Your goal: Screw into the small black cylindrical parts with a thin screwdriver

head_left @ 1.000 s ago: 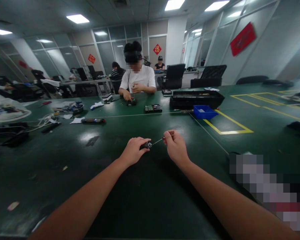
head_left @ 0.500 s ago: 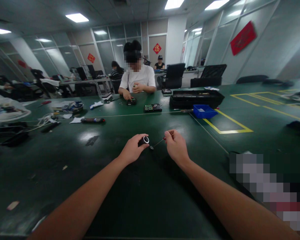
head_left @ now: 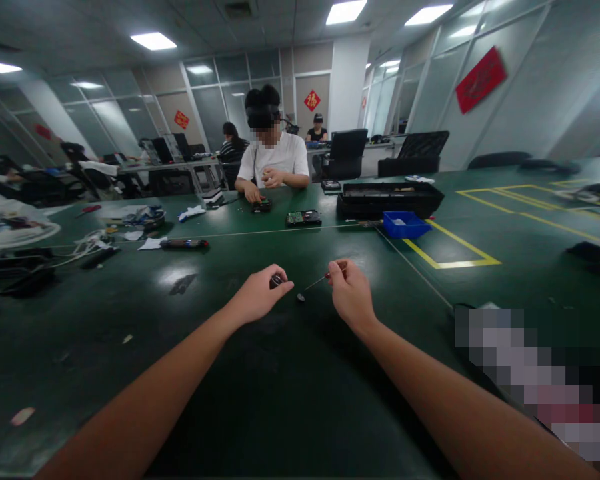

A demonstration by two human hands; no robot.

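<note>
My left hand is closed around a small black cylindrical part just above the green table. My right hand pinches a thin screwdriver with a red handle, its shaft pointing left and down. A small dark piece lies on the table at the screwdriver's tip, between my two hands. The two hands are a short way apart.
Across the table a person in a white shirt works on a small device. A circuit board, a black case, a blue tray and a dark tool lie farther off. Cables and clutter sit at the left.
The screwdriver tip has come out of the black part. A small dark piece now lies on the table between the hands, and my left hand has turned the part and drawn it slightly left.
</note>
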